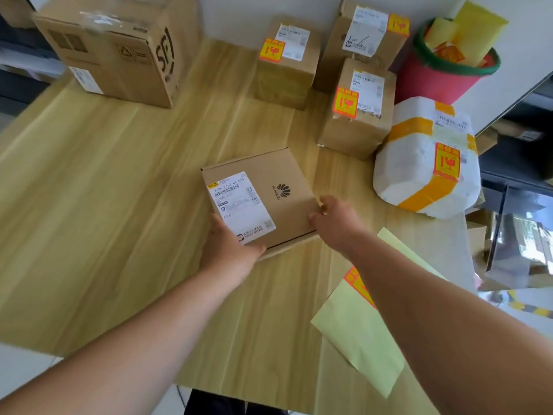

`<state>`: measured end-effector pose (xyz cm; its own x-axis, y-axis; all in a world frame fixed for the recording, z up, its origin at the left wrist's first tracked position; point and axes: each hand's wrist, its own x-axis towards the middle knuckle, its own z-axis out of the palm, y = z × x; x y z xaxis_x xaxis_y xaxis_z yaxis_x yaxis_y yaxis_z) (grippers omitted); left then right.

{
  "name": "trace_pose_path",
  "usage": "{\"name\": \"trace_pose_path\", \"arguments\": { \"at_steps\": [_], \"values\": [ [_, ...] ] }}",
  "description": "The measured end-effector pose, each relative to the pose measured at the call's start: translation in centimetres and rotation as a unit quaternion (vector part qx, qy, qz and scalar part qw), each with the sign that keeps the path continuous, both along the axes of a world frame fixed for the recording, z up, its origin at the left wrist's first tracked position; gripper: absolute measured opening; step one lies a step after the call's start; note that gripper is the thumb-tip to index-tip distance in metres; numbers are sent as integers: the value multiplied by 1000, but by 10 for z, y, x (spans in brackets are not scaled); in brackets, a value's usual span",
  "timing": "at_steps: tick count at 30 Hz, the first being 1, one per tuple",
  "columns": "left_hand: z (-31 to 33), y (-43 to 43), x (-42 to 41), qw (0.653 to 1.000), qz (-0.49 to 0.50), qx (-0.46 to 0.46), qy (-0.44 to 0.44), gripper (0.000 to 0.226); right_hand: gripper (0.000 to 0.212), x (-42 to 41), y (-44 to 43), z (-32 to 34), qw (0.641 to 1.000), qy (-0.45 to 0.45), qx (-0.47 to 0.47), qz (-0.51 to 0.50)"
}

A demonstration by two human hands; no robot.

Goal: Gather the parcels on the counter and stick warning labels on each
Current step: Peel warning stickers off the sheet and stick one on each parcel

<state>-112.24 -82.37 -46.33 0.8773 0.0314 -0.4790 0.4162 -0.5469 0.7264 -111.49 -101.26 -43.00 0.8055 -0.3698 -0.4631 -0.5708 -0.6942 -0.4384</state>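
Observation:
A flat brown parcel (269, 193) with a white shipping label and a printed logo lies in the middle of the wooden counter (119, 205). My left hand (229, 247) grips its near left corner. My right hand (335, 220) holds its near right corner, fingers curled at the edge. No orange warning label shows on this parcel. A pale yellow label sheet (359, 333) lies under my right forearm, with orange warning labels (356, 283) on it. Three brown parcels (287, 61) (371, 34) (356, 112) and a white wrapped parcel (428, 163) each carry an orange warning label.
A large cardboard box (119, 46) stands at the back left of the counter. A red bucket (440, 73) with a green rim holds yellow backing sheets at the back right. Shelves and boxes lie beyond the counter's right edge.

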Motion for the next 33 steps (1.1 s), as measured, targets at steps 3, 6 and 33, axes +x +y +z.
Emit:
{"name": "trace_pose_path", "arguments": {
  "at_steps": [3,6,33],
  "values": [
    [-2,9,15,998,-55,-7,10,90,37,-24,10,-12,998,-34,33,-41],
    [4,16,27,993,-108,8,35,95,41,-44,13,-14,995,-41,60,-71],
    [-13,-142,-103,845,-490,191,-91,85,25,-192,-109,-55,975,-106,-88,-172]
  ]
}}
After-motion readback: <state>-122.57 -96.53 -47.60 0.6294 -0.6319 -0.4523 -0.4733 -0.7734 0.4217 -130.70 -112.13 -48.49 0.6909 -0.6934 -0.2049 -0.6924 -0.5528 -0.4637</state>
